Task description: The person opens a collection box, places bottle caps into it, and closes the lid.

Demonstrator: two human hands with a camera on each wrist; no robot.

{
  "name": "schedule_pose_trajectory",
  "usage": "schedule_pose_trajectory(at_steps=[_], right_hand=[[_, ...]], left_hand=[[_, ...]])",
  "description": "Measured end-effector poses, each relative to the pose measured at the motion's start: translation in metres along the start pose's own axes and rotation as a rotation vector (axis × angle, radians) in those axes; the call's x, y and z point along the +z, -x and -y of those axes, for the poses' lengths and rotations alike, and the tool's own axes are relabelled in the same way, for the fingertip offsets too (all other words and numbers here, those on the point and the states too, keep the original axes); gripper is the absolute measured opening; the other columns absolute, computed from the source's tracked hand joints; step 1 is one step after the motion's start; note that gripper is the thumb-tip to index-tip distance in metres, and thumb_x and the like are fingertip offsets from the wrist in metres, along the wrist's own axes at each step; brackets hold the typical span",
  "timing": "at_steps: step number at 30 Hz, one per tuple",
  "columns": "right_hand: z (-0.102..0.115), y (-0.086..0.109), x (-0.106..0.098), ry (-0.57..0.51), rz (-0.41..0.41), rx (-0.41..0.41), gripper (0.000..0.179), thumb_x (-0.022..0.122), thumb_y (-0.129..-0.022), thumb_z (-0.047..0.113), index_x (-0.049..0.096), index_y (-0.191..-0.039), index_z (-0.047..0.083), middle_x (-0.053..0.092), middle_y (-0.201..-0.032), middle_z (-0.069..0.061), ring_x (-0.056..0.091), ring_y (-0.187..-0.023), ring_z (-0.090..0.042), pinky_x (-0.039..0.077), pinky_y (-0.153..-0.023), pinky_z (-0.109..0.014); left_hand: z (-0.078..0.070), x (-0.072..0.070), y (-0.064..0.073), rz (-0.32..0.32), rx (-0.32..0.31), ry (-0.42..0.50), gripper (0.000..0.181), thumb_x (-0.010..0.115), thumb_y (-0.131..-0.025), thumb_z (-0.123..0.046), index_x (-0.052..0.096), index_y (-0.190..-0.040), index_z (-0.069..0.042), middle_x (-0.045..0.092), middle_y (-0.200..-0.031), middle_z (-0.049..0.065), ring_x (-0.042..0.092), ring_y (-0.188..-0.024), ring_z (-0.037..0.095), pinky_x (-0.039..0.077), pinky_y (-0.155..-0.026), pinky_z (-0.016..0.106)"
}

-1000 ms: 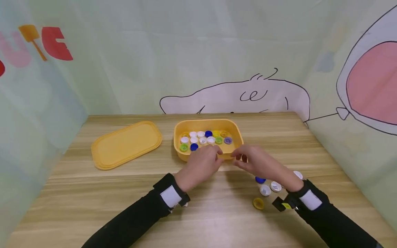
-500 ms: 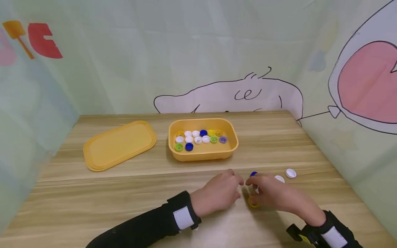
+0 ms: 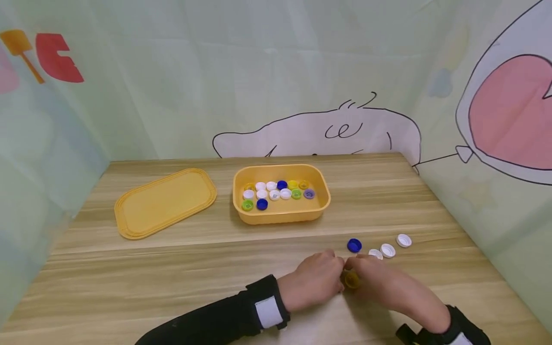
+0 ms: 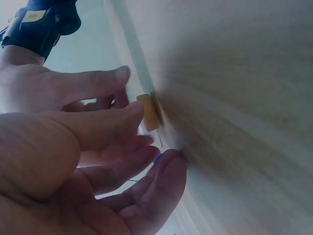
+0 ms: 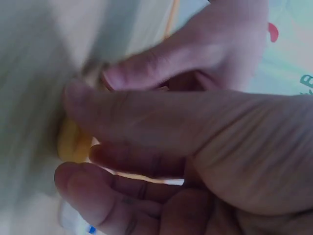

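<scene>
The yellow cap [image 3: 351,280] sits on the wooden tabletop [image 3: 172,282], and we see the right hand [image 3: 384,282] straddling it, thumb and fingers either side; whether they pinch, we can't tell. The left hand [image 3: 314,280] curves loosely alongside, thumb apart, and we spot a blue cap [image 3: 354,246] just beyond.

The right hand [image 3: 390,286] partly covers the yellow cap [image 5: 74,144] and a white cap [image 3: 375,253]; the head view crops the balloon [image 3: 511,112].

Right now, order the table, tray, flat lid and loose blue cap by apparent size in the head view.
1. Table
2. Tray and flat lid: too alike to rank
3. Loose blue cap
</scene>
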State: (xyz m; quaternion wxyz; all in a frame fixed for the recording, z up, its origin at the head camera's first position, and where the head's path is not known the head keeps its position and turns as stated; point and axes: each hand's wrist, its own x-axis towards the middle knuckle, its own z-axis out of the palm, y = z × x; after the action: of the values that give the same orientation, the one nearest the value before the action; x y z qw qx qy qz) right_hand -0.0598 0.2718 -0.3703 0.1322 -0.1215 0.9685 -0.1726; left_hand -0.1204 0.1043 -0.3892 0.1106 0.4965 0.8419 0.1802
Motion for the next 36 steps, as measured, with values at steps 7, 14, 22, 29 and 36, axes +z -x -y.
schedule_pose_trajectory(at_steps=[7, 14, 22, 29, 36], right_hand=[[0.001, -0.006, 0.011, -0.033, -0.071, -0.069, 0.026, 0.076, -0.076, -0.004, 0.059, -0.073, 0.015, 0.047, -0.069, 0.009, 0.040, -0.063, -0.005, 0.038, -0.056, -0.025], [0.007, -0.013, 0.013, -0.053, -0.126, -0.142, 0.037, 0.070, -0.083, -0.008, 0.051, -0.062, 0.017, 0.038, -0.060, 0.013, 0.034, -0.054, 0.000, 0.032, -0.048, -0.021], [0.017, -0.025, 0.002, -0.041, -0.219, -0.211, 0.028, 0.065, -0.086, -0.012, 0.062, -0.070, 0.011, 0.045, -0.064, 0.011, 0.039, -0.060, -0.001, 0.038, -0.053, -0.022], [0.028, -0.032, -0.016, -0.114, -0.290, -0.182, 0.023, 0.063, -0.087, -0.017, 0.071, -0.090, 0.004, 0.064, -0.080, 0.003, 0.052, -0.069, -0.005, 0.047, -0.058, -0.024], [0.035, -0.049, -0.036, -0.196, -0.390, -0.166, 0.021, 0.070, -0.088, -0.011, 0.075, -0.105, 0.000, 0.069, -0.083, -0.003, 0.053, -0.064, -0.008, 0.046, -0.054, -0.024]], left_hand=[[0.000, 0.003, -0.002, -0.021, 0.013, -0.062, 0.014, 0.081, -0.085, -0.021, 0.071, -0.084, -0.011, 0.058, -0.073, -0.005, 0.051, -0.069, 0.006, 0.041, -0.056, 0.020], [0.005, -0.001, 0.002, -0.046, 0.018, -0.010, 0.020, 0.071, -0.089, -0.010, 0.061, -0.071, -0.011, 0.050, -0.065, -0.005, 0.047, -0.060, 0.007, 0.038, -0.052, 0.020], [0.019, -0.019, 0.003, -0.082, -0.066, 0.155, 0.022, 0.065, -0.098, -0.012, 0.066, -0.076, -0.010, 0.048, -0.062, -0.006, 0.048, -0.054, 0.007, 0.036, -0.048, 0.019], [0.033, -0.039, 0.005, -0.140, -0.165, 0.366, 0.013, 0.070, -0.097, -0.020, 0.070, -0.096, -0.007, 0.058, -0.071, -0.007, 0.053, -0.059, 0.006, 0.043, -0.052, 0.019], [0.048, -0.071, 0.009, -0.243, -0.105, 0.473, 0.012, 0.072, -0.095, -0.018, 0.066, -0.100, -0.008, 0.065, -0.086, -0.006, 0.057, -0.071, 0.006, 0.049, -0.060, 0.019]])
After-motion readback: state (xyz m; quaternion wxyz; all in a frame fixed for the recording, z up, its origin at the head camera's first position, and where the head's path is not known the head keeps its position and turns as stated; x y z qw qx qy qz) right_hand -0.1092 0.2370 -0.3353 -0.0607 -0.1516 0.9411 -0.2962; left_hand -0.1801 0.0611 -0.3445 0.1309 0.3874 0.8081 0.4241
